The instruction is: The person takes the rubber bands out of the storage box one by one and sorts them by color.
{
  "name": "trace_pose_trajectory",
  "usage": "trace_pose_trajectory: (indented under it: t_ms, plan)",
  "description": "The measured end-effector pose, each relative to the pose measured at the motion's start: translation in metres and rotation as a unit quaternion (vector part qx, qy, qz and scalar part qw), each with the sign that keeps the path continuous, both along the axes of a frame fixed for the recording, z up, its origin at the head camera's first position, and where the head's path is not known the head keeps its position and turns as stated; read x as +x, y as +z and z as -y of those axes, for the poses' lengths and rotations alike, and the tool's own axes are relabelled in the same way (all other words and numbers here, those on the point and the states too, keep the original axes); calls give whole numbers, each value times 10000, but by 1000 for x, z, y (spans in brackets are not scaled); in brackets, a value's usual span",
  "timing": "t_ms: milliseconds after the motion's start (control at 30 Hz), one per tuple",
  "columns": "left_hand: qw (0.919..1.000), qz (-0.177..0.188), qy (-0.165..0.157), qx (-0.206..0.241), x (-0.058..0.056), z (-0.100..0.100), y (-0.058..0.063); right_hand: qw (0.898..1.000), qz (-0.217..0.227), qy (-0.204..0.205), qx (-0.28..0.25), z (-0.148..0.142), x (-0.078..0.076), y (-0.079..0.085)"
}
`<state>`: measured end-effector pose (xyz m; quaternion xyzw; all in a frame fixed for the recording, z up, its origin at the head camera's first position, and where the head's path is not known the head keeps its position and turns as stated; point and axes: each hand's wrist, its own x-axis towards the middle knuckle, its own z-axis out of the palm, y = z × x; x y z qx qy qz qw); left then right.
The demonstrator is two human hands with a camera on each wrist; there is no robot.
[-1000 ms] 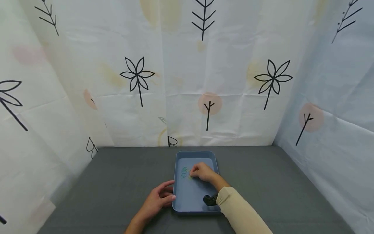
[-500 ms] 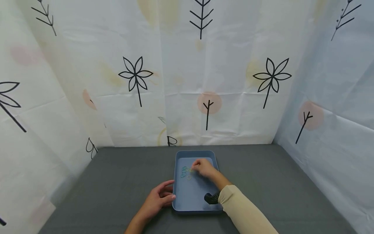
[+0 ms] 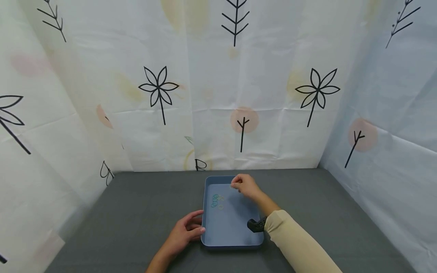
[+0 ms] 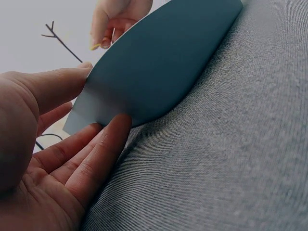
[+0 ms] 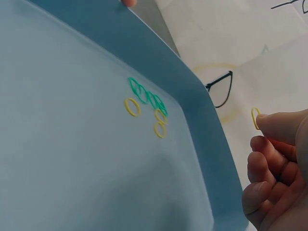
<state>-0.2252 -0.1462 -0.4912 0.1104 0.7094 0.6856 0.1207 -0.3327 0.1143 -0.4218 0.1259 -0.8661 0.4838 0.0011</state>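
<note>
My right hand [image 3: 246, 185] is held over the far right part of a blue rectangular tray [image 3: 232, 239]. Between its thumb and index finger it pinches a small yellow rubber band [image 5: 253, 118], while the other fingers curl beneath. Inside the tray lie several green rubber bands [image 5: 152, 99] in an overlapping row, with three yellow rubber bands [image 5: 126, 107] beside them. At the tray's left side rests my left hand [image 3: 184, 231]. Its thumb touches the rim and its fairly straight fingers [image 4: 115, 139] lie against the outer wall.
A dark grey cloth [image 3: 153, 197] covers the table under the tray. White fabric walls [image 3: 211, 83] with printed plants stand behind and on both sides. A black wrist device [image 3: 256, 225] on the right wrist hangs over the tray's right side.
From beside the bands on the tray floor, my right hand has lifted and moved away toward the far right, carrying one yellow rubber band. The left hand stays at the tray's side.
</note>
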Motion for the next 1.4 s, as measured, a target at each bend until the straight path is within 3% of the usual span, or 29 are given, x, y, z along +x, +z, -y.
trace_pose_trajectory:
  t_ms: [400,800,1233,1400]
  plan:
    - [10000,36,-31,26,0,0,-2,9983,-213,-531,-65,-24,-3,-1]
    - [10000,28,0,-5,1,1,0,9908,-471,-1248,233,-52,-5,-15]
    - [9999,-31,46,-117,1,0,0,9840,-712,-1592,373,-73,-6,-35]
    - [9998,-16,55,-181,0,0,2,9857,-546,-1539,414,-81,-7,-43]
